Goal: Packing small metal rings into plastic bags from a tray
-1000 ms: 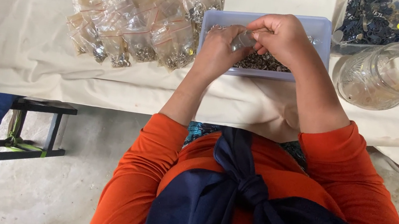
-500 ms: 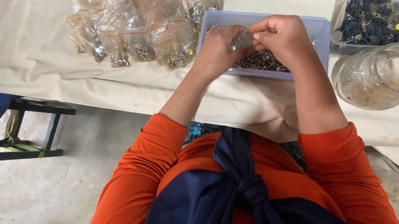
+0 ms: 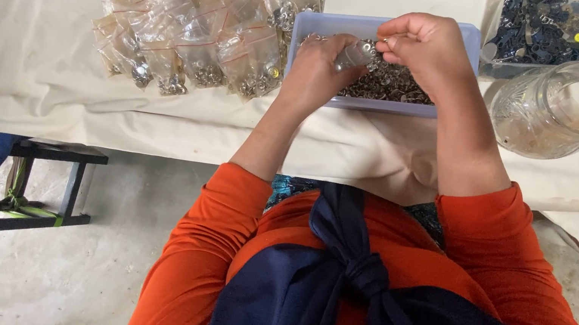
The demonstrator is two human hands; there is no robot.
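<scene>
Left hand (image 3: 319,67): clamped on small clear bag (image 3: 353,56).
Right hand (image 3: 425,49): pinching tiny fastener.
Risk: fastener misses bag mouth, drops into blue tray (image 3: 367,104).

The right hand (image 3: 428,53) covered part of the blue tray (image 3: 325,26), so its pinched piece was too small to identify. Beyond the tray, the dark-parts container (image 3: 492,9) ran off the top edge.
</scene>
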